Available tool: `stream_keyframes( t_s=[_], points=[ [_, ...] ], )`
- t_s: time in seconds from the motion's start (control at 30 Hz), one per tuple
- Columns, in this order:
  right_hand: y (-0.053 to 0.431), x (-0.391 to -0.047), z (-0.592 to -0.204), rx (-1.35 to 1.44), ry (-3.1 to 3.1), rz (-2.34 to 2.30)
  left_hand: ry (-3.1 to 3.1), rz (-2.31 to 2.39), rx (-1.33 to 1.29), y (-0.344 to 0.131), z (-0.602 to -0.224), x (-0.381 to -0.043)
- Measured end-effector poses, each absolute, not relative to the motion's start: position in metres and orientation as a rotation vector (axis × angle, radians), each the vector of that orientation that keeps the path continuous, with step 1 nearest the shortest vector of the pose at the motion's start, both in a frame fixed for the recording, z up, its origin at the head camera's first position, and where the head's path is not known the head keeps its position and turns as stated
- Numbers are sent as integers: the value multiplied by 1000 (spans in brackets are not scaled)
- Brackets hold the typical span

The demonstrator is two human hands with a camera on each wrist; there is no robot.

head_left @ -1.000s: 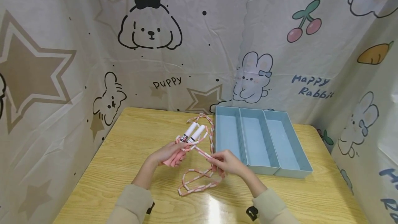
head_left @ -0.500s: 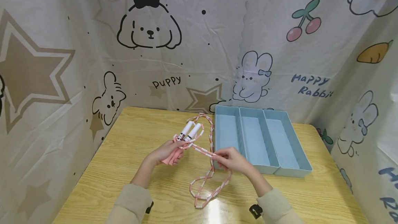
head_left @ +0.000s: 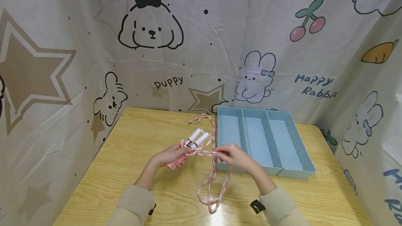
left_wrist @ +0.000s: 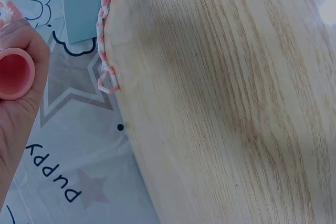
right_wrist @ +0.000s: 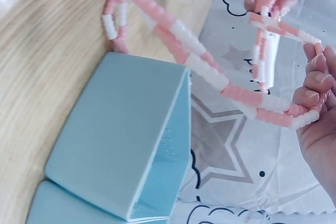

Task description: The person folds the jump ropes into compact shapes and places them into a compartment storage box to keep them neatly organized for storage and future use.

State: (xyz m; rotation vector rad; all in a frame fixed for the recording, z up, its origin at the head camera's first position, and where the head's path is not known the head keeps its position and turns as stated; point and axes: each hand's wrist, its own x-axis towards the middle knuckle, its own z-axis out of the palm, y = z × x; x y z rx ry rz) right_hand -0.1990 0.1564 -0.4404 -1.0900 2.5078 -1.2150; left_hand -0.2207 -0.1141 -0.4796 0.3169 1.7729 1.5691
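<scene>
My left hand (head_left: 175,156) grips both pink and white handles (head_left: 199,140) of a jump rope together, their white ends pointing up and to the right. In the left wrist view a hollow pink handle end (left_wrist: 16,74) shows in that hand. Pink and white beaded rope (head_left: 205,153) loops round the handles and runs across to my right hand (head_left: 232,156), whose curled fingers hold a doubled part of it. Below the right hand a loop of rope (right_wrist: 231,90) hangs down. More of the rope (head_left: 214,132) trails along the table to its far side.
A light blue tray (head_left: 279,172) with three long compartments stands at the right on the wooden table (head_left: 132,132), close beside the trailing rope. A printed cloth (head_left: 201,44) hangs behind and at both sides.
The right hand has moved slightly up, and the rope between the hands now runs nearly level. The hanging loop has shifted right and become narrower. The left hand still holds the handles.
</scene>
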Motion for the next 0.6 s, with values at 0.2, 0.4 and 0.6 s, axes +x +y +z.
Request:
stream_keyframes(
  t_s=[0.2, 0.4, 0.6],
  points=[
    [154, -202, -429, -1145, 2491, -1171, 1837, 1451, 372, -114, -480, -217],
    [153, -206, -420, -1231, 2459, -1136, 1829, 1359, 417, -112, -474, -214],
    [148, -209, -412, -1247, 2442, -1085, 1731, 1313, 473, -107, -471, -210]
  ],
)
